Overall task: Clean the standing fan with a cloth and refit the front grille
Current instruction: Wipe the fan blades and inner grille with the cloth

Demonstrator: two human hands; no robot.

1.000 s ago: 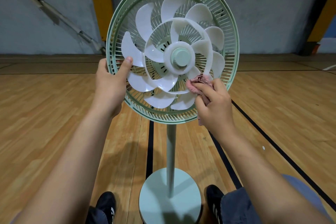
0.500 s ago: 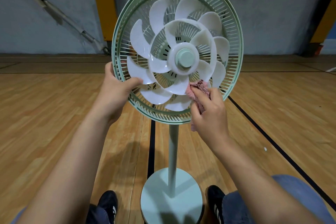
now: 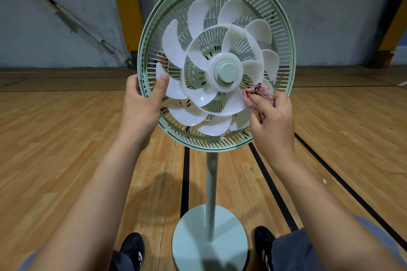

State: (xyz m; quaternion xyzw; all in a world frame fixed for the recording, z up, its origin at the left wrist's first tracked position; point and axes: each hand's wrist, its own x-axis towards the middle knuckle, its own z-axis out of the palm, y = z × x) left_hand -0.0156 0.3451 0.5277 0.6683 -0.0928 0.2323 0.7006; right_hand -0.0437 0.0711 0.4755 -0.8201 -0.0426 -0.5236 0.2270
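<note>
Pale-green standing fan (image 3: 211,182) upright on wooden floor (image 3: 66,149), front grille off. Left hand (image 3: 143,103) grips rear-guard rim (image 3: 286,35), thumb on white blade (image 3: 174,88). Right hand (image 3: 273,121) pinches bunched pink cloth (image 3: 256,94) against blades. Blades probably thin, flexy; brace by rim.

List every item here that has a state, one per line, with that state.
Fan blades: exposed, front grille off.
Rear grille: mounted, upright on its pole.
Pink cloth: bunched, pressed against a blade.
Left hand: grips the grille rim, thumb inside.
Right hand: pinches the cloth.
</note>
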